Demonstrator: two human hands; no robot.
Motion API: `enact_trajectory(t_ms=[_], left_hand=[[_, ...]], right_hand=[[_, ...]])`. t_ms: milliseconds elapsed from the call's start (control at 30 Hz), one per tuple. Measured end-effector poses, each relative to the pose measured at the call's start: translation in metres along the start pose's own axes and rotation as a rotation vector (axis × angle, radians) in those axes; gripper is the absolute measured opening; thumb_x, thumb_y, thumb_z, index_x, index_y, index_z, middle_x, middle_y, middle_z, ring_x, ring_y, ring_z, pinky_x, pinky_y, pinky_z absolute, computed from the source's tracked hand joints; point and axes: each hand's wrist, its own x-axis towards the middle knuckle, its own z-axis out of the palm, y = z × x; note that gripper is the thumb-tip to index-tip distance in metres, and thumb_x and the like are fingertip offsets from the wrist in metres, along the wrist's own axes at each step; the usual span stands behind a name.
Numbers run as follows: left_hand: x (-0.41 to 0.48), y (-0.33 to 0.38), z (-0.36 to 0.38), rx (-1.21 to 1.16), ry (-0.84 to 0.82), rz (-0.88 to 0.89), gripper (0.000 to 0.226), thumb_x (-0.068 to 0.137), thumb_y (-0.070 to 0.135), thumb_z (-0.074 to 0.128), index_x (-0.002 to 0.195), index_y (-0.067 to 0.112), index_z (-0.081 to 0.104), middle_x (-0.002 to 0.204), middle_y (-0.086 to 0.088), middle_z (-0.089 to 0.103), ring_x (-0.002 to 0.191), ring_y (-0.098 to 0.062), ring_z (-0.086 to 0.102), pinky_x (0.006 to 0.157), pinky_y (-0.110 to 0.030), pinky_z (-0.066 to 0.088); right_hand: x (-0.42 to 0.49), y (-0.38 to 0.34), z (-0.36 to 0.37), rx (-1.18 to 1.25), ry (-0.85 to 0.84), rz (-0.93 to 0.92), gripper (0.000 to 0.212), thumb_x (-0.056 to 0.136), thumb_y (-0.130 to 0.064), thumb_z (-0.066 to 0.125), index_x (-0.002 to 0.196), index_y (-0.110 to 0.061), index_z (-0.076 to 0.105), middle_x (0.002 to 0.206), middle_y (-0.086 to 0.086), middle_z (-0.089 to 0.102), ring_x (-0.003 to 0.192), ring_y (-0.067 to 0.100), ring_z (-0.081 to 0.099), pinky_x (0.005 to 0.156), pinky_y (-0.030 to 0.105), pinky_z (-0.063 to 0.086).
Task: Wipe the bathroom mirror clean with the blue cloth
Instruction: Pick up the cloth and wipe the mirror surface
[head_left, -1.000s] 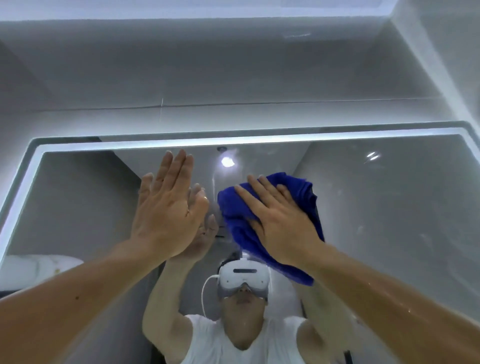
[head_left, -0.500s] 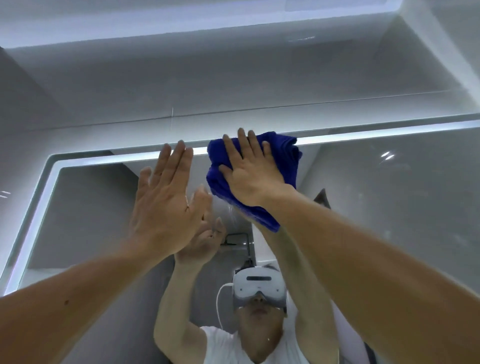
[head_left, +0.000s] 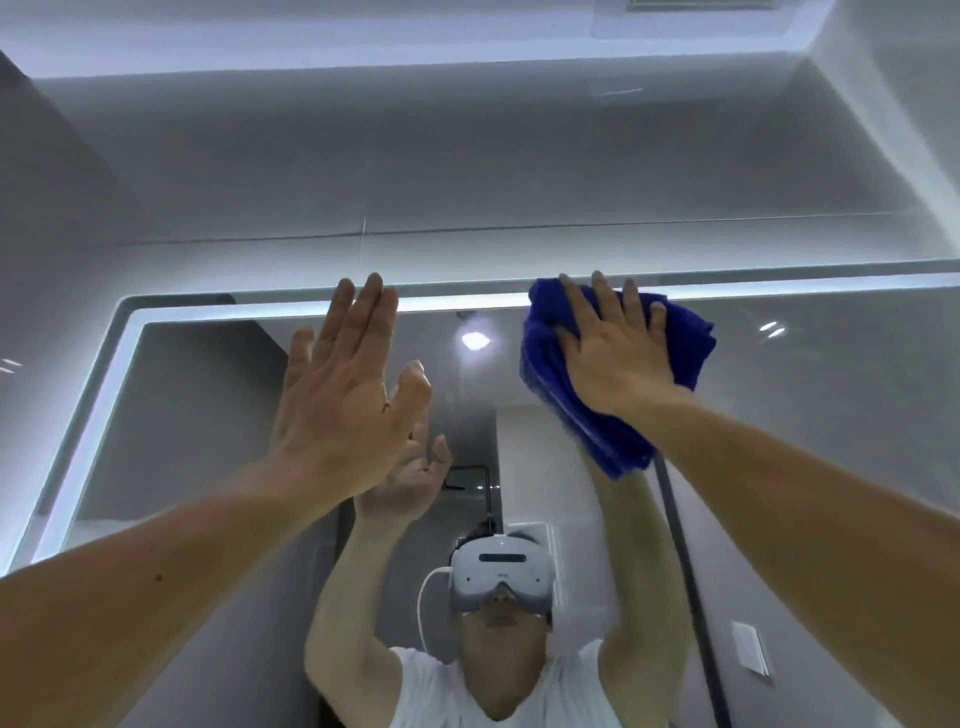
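Top-edge pass: right hand, fingers spread flat, presses the bunched blue cloth onto the mirror just under its lit top edge, likely to spread pressure, while left hand, open and empty, is raised below that edge, probably for balance; glass contact unclear.

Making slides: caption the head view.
Right hand presses the blue cloth against the mirror near its lit top edge; left hand raised open.
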Motion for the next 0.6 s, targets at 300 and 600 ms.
enact_trajectory(t_ms=[300,600], left_hand=[[-0.007,-0.004,0.016,-0.001,-0.019,0.021,0.079,0.084,0.055,0.011,0.157,0.025,0.002,0.164,0.012,-0.007,0.146,0.001,-0.018,0.122,-0.040,-0.004],[-0.025,-0.002,0.021,-0.021,-0.026,-0.027,0.078,0.086,0.056,0.011,0.156,0.025,0.002,0.164,0.012,-0.004,0.146,0.001,-0.015,0.121,-0.036,-0.004]], right_hand=[[0.014,-0.073,0.010,0.019,-0.036,-0.249,0.056,0.102,-0.048,0.015,0.154,-0.034,0.000,0.164,0.000,0.003,0.150,0.027,-0.001,0.118,0.049,-0.002],[-0.162,-0.024,0.020,-0.028,-0.181,-0.692,0.054,0.103,-0.047,0.022,0.154,-0.035,0.014,0.162,-0.002,0.017,0.150,0.025,0.008,0.119,0.046,0.005]])
